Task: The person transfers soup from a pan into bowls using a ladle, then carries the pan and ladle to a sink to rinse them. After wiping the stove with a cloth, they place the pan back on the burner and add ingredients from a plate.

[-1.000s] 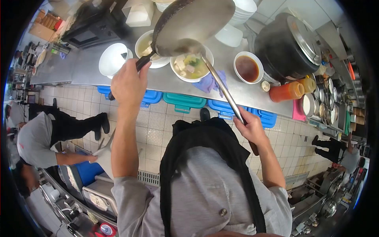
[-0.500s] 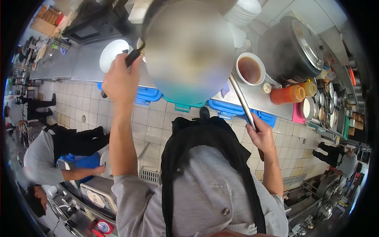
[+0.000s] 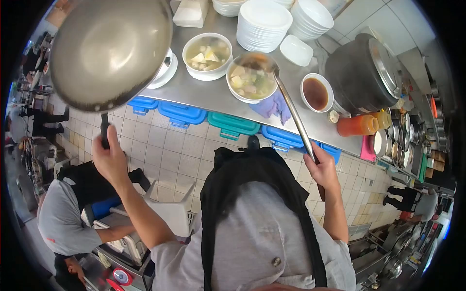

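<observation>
My left hand (image 3: 110,154) is closed round the black handle of a large wok (image 3: 109,48), raised at the upper left and covering part of a white dish behind it. In my right hand (image 3: 323,167) is a long-handled metal ladle (image 3: 293,109). The ladle's head reaches over a white bowl of soup (image 3: 251,80) with tofu cubes and greens; steam blurs it. A second soup bowl (image 3: 208,54), also with pale tofu chunks, stands to its left on a white saucer. Below the nearer soup bowl lies a crumpled purple cloth (image 3: 272,107).
A bowl of brown liquid (image 3: 316,93), a large dark cooker (image 3: 361,75) and an orange squeeze bottle (image 3: 357,126) stand right on the steel counter (image 3: 199,99). White plates (image 3: 264,22) are stacked behind. Blue bins (image 3: 182,114) sit under the edge. A co-worker (image 3: 73,213) bends at left.
The wok has moved from above the counter's middle to the upper left, with my left hand following lower and left. Both soup bowls now show. My right hand has hardly moved.
</observation>
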{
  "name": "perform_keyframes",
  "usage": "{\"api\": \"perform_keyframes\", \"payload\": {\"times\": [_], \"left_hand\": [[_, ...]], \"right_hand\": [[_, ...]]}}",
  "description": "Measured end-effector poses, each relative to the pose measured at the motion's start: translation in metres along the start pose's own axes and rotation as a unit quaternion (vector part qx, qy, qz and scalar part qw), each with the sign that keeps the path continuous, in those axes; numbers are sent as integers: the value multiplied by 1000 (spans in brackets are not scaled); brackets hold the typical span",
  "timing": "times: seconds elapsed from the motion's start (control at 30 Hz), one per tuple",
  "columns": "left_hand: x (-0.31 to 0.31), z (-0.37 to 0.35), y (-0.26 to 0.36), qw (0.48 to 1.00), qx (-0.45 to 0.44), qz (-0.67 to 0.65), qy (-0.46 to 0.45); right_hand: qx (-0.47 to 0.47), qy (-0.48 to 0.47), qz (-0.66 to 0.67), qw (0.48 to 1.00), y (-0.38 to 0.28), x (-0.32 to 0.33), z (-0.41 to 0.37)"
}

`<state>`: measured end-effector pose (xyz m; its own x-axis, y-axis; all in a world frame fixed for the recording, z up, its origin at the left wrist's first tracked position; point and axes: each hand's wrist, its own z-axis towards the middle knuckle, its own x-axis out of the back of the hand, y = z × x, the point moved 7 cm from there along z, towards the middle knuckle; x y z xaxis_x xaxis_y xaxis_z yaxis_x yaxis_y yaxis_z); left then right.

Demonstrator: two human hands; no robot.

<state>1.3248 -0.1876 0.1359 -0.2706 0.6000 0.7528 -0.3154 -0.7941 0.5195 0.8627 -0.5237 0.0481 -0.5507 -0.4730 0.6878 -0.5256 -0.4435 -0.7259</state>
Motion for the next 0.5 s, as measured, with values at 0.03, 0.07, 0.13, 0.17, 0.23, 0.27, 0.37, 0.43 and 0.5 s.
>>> {"api": "perform_keyframes", "payload": {"times": [0.03,0.07,0.13,0.17,0.23,0.27,0.37,0.43,0.5], "left_hand": [[2,-5,-19,998,20,-63,-12],[4,-12,-36,991,41,-126,-24],[12,-28,-65,983,75,-163,-29],[14,-36,-80,973,107,-199,-36],[21,-47,-98,968,127,-213,-36],[23,-51,-108,963,148,-224,-36],[30,-58,-127,964,152,-216,-22],[33,-60,-132,960,159,-230,-16],[31,-64,-140,951,164,-262,-7]], "right_hand": [[-16,-18,12,1000,-8,-6,9],[-33,-35,24,999,-14,-14,20],[-28,-55,37,997,-27,-34,43],[-26,-75,51,996,-32,-45,55],[-20,-89,40,995,-38,-68,80],[-15,-106,31,994,-41,-83,92],[-7,-107,30,994,-49,-114,119],[-14,-95,45,994,-61,-119,117],[-35,-69,58,995,-64,-108,105]]}}
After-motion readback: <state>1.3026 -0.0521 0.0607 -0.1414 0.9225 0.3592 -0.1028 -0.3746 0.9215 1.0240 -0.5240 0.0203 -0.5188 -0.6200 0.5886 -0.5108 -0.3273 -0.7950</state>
